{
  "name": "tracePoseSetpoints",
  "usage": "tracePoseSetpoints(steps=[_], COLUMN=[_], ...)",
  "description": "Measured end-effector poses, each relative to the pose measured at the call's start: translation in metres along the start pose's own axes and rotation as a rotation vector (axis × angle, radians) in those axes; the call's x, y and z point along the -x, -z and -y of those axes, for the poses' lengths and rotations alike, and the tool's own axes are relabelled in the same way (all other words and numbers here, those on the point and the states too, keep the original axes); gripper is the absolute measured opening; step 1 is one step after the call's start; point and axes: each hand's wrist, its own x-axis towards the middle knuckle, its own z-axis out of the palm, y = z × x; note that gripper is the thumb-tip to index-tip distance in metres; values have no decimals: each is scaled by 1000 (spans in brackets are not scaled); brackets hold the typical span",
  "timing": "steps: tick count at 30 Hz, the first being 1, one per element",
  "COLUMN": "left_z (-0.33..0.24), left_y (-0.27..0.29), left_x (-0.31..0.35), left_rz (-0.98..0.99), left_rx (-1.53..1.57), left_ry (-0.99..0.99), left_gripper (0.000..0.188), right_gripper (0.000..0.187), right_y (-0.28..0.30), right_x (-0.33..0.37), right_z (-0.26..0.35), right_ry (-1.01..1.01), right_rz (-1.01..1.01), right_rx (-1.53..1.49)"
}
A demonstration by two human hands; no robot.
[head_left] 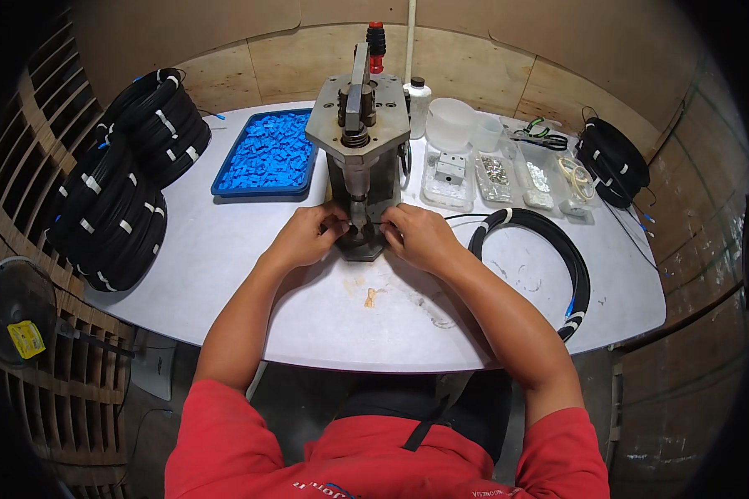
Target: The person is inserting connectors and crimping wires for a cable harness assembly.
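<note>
A metal bench press (366, 166) with a lever on top stands in the middle of the table. My right hand (418, 237) pinches a thin black cable (462, 217) at the right side of the press's lower jaw. From there the cable runs right to a coil of black cable (580, 259) bound with white tape. My left hand (312, 236) is closed at the left side of the same jaw. Its fingertips press together, but what they hold is too small and dark to make out.
A blue tray (221, 185) heaped with small blue pieces lies left of the press. Stacked cable coils (112, 216) fill the left edge. Behind right are a white bottle (418, 116), tubs, a parts tray (448, 196), pliers (539, 135) and another coil (609, 162).
</note>
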Motion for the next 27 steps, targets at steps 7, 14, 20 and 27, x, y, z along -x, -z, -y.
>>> tracePoseSetpoints(steps=[7, 14, 20, 27], left_z=[1, 2, 2, 1], left_y=[0, 0, 0, 1], left_x=[0, 1, 0, 1], left_rz=[-1, -7, 1, 3], left_rx=[-7, 4, 14, 34], left_ry=[4, -10, -5, 3], left_gripper=[18, 17, 15, 14], right_gripper=[11, 10, 10, 10], right_y=[-1, 0, -3, -6], right_x=[-1, -1, 0, 0], right_z=[0, 0, -3, -4], right_ry=[10, 21, 30, 41], right_rz=[-16, -32, -47, -58], right_rx=[-38, -42, -50, -44])
